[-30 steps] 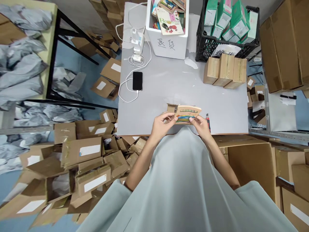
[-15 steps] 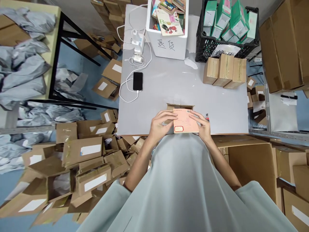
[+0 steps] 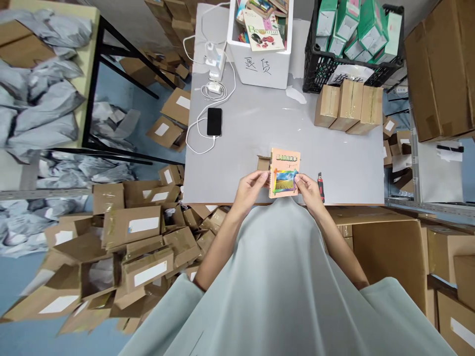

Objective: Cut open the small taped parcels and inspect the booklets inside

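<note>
A small book with an orange-pink cover, Chinese title and a field picture is held up between my two hands near the table's front edge. My left hand grips its left side by the spine. My right hand pinches its right edge, thumb on the cover. Behind the book, a small cardboard box lies on the table, mostly hidden. A red and black box cutter rests just right of my right hand.
On the grey table lie a phone on a cable and a power strip. Farther back stand a white bin of books, a black crate and several taped cartons. Opened boxes pile up at the left.
The book has been turned over: its plain back with a barcode faced up before, and the picture cover shows now. The box cutter beside my right hand is more exposed.
</note>
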Demonstrator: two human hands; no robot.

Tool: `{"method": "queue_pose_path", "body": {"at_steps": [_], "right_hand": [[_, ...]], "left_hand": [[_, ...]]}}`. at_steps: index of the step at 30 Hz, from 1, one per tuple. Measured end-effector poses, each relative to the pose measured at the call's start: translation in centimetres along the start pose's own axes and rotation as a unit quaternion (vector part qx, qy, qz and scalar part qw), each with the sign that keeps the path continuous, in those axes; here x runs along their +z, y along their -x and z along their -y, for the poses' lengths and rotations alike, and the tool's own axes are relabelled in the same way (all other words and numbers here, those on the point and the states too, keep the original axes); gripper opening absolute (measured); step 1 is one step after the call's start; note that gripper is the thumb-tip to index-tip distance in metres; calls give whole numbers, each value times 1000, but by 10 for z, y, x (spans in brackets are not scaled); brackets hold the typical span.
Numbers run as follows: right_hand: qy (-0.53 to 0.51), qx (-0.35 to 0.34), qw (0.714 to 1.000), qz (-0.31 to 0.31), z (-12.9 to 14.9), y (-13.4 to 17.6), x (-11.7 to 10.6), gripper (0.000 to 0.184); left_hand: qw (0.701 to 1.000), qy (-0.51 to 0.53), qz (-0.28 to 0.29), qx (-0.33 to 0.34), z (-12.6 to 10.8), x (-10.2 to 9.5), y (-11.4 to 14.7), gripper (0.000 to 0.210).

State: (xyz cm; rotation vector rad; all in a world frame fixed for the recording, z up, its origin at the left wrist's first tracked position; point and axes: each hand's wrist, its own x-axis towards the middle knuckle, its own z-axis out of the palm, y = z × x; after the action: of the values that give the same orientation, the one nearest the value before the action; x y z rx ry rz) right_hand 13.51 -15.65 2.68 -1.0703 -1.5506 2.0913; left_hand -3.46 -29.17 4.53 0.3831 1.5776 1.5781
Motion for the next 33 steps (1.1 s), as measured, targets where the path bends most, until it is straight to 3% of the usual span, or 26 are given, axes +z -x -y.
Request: {"method": "queue_pose_path", "body": {"at_steps": [4, 8, 10, 14, 16, 21, 26, 33], "right_hand": [[-86, 70, 991, 76, 1, 4, 15, 62], [-139, 114, 973, 148, -5, 11, 29, 58], [-121, 117, 973, 158, -8, 12, 26, 57], [-77, 112, 987, 85, -6, 8, 2, 62], [-68, 110, 989, 67, -3, 7, -8, 66], [9, 73, 995, 63, -3, 7, -5, 57], [8, 62, 997, 46, -10, 8, 2, 54], [35, 51, 997, 34, -18, -1, -6, 56]], "left_hand": [[998, 38, 57, -6, 2, 12, -1, 68], [978, 107, 144, -110, 7, 21, 0, 65], [977, 129, 115, -127, 8, 20, 0, 62], [993, 94, -2, -67, 5, 4, -4, 61], [997, 50, -24, -44, 2, -5, -7, 62], [1000, -4, -19, -17, -1, -15, -5, 61], [1000, -16, -18, -11, 1, -14, -2, 65], [1000, -11, -4, -11, -2, -9, -6, 67]]}}
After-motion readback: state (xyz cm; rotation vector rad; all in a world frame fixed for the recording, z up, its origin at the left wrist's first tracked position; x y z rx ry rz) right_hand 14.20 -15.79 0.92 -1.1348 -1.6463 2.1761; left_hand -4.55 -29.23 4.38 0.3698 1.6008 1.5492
